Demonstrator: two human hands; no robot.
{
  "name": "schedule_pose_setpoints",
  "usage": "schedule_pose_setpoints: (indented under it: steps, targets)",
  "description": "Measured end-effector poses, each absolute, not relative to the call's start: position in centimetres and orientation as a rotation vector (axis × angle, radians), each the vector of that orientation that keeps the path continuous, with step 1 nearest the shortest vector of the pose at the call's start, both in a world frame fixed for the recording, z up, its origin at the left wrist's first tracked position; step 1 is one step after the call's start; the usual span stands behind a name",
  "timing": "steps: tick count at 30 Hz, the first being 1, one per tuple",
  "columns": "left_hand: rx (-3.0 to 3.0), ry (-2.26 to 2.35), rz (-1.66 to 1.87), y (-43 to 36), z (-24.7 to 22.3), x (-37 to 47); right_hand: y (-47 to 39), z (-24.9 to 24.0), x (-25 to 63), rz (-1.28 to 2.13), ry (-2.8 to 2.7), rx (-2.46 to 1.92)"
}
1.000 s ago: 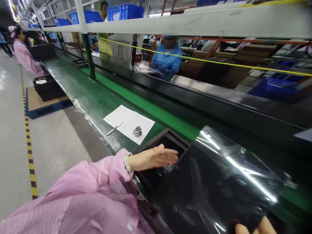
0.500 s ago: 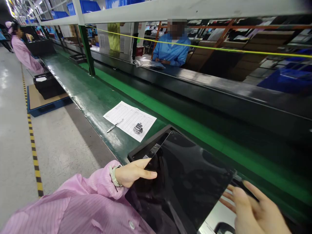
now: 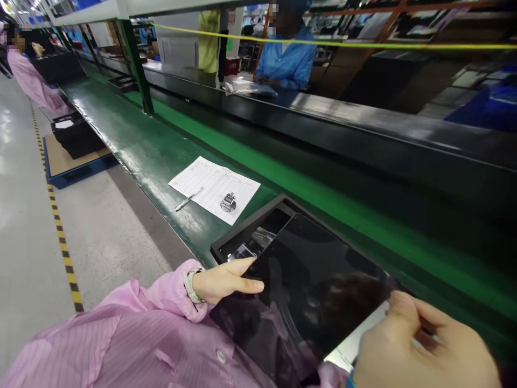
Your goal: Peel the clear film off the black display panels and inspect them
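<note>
A glossy black screen panel (image 3: 323,291) is held tilted in front of my body, its face showing reflections. My left hand (image 3: 228,281) grips the panel's left edge, thumb on top and the other fingers underneath. At the right corner, my right hand (image 3: 428,339) is closed in a pinch; its fingertips meet the corner, and what lies between them is hidden. Beneath the panel, a black tray (image 3: 230,237) with shiny dark parts sits on the green bench, partly covered. A bright white surface (image 3: 349,345) shows below the panel beside my right hand.
On the green bench (image 3: 121,129) lie a printed form (image 3: 210,180), a pen (image 3: 189,198) and a tally counter (image 3: 228,202). A green post (image 3: 137,70) rises from the bench. Across the line sits a person in blue (image 3: 286,59); black bins (image 3: 76,134) stand on the floor at left.
My right hand has gone from spread fingers beside the panel's right corner to a closed pinch at it. The left hand keeps its grip, and the view has tilted slightly downward.
</note>
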State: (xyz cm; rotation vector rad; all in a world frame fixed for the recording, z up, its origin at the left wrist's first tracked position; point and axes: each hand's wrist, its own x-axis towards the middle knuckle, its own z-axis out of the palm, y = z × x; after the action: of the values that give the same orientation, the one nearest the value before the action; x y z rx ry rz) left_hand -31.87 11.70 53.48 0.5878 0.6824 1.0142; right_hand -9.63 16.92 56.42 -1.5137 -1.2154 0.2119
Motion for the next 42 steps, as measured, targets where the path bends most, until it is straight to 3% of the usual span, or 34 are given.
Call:
schedule_pose_setpoints:
  steps: [2, 7, 12, 30, 42]
  targets:
    - [0.525, 0.695, 1.025, 12.0, 53.7, -31.7, 15.9, 56.8, -10.3, 0.131, -1.259, -1.380]
    - [0.514, 0.717, 1.087, 13.1, 54.0, -32.2, 12.9, 56.8, -9.6, 0.779, -1.442, -0.803]
    - [0.599, 0.729, 1.050, 13.4, 53.6, -32.8, 11.4, 57.0, -7.5, 0.977, -1.528, -0.544]
    - [0.845, 0.676, 0.904, 12.8, 52.2, -33.5, 11.1, 57.9, -5.9, 0.980, -1.673, -0.392]
    - [0.523, 0.928, 0.902, 13.1, 55.7, -33.3, 10.0, 58.9, -8.0, 0.822, -1.586, -0.432]
